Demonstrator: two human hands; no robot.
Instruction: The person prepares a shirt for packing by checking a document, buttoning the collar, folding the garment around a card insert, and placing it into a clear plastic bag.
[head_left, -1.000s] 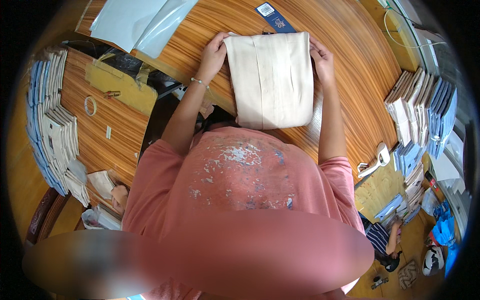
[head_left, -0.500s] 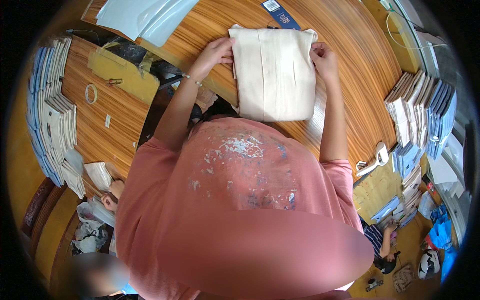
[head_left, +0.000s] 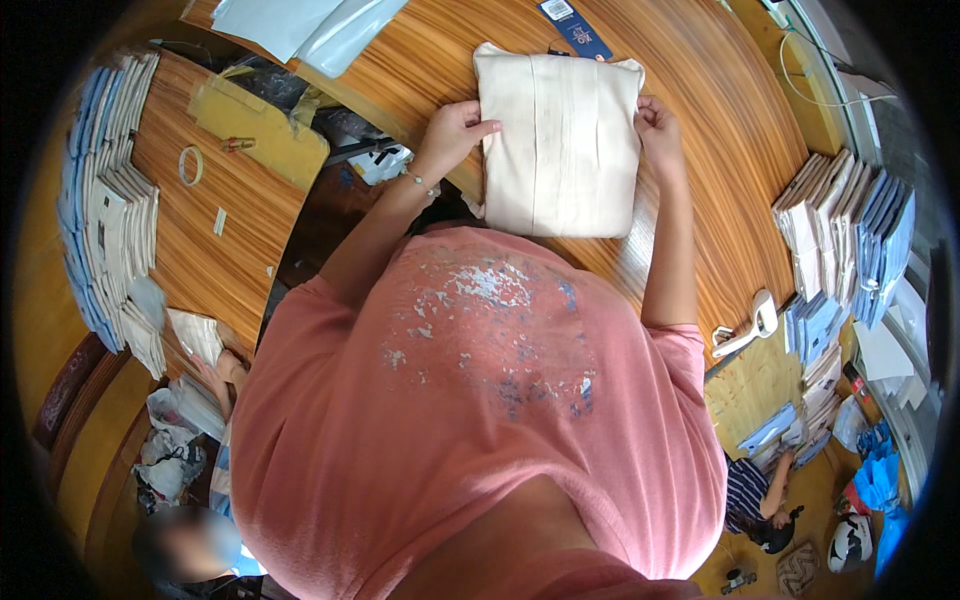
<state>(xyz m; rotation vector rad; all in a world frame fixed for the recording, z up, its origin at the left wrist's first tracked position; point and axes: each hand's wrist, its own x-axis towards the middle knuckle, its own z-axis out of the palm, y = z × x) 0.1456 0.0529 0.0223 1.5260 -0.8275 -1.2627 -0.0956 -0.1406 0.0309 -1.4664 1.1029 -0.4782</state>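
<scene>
On the striped wooden table [head_left: 720,130], toward twelve o'clock from our chest, we are holding a folded cream cloth [head_left: 560,140] lying flat. Our left hand [head_left: 455,130] is gripping its nine o'clock edge with thumb on top, and our right hand [head_left: 658,125] is pinching its three o'clock edge. At twelve o'clock, a dark blue tag [head_left: 572,22] is lying just beyond the cloth.

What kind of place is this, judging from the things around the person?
Probably a small packing or garment workshop. Both hands hold a folded cream cloth piece on a wooden table; stacks of flat packed items line the left table, more stacks stand on the right, and clear plastic bags lie at the far edge.
</scene>
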